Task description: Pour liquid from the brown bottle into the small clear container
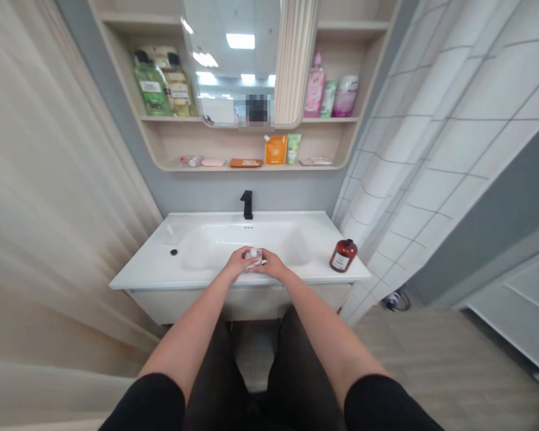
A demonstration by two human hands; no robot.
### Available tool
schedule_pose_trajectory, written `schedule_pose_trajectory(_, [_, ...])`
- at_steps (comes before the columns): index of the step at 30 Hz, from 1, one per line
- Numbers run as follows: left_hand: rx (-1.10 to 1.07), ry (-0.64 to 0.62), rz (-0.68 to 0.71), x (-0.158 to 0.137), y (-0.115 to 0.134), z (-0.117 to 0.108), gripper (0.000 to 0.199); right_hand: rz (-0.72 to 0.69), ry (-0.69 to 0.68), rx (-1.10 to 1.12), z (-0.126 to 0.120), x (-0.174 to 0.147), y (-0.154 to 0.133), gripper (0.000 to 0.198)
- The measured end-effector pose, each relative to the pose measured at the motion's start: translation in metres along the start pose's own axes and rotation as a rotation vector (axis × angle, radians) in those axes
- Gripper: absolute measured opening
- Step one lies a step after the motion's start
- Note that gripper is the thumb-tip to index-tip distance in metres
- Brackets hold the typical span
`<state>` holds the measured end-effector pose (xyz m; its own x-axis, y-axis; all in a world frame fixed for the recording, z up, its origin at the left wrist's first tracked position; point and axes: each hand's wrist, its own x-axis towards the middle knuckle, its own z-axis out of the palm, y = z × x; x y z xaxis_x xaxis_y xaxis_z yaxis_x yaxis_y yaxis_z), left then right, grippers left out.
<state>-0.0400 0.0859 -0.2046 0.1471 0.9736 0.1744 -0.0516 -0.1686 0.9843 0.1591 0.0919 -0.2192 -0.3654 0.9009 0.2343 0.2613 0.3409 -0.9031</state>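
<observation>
Over the front rim of the white sink (247, 272), both my hands are closed around a small clear bottle with a white cap (254, 254). My left hand (239, 262) grips it from the left, fingers wrapped toward its far side. From the right, my right hand (272, 264) holds it with the thumb near its front. Part of the bottle is covered by my fingers, and its label is too small to read. Behind the hands lies the basin (251, 236), with a black faucet (248, 205) at the back.
A brown bottle with a black top (343, 255) stands on the counter's right end. On the left are a small black round piece (173, 252) and a whitish clear object (169, 234). A mirrored shelf unit (247, 127) holds several toiletries above. A curtain (49, 239) hangs at left.
</observation>
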Motion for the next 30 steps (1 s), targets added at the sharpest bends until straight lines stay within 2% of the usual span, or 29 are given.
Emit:
schedule_pose_trajectory(4, [-0.022,0.028,0.054,0.001,-0.001,0.0,0.059,0.0,0.006,-0.001,0.001,-0.001,-0.003,0.078])
schedule_pose_trajectory(8, [-0.011,-0.021,0.014,0.001,-0.001,-0.001,0.058,-0.014,0.016,0.015,0.002,-0.002,-0.005,0.077])
schedule_pose_trajectory(14, [-0.013,-0.014,-0.003,-0.001,0.002,-0.001,0.061,-0.023,0.021,0.007,0.001,-0.003,-0.008,0.075])
schedule_pose_trajectory(19, [0.005,0.017,0.054,-0.002,0.003,0.0,0.058,-0.036,0.022,0.021,0.001,-0.003,-0.009,0.074])
schedule_pose_trajectory(22, [-0.014,-0.006,0.021,-0.002,0.003,0.0,0.063,-0.02,0.029,0.024,0.001,-0.004,-0.009,0.078])
schedule_pose_trajectory(24, [-0.013,-0.017,0.005,-0.002,0.003,0.0,0.059,-0.011,0.034,0.018,0.001,-0.004,-0.01,0.078])
schedule_pose_trajectory(30, [-0.009,-0.017,0.051,-0.002,0.003,-0.002,0.057,-0.011,0.021,0.048,0.002,-0.005,-0.013,0.078])
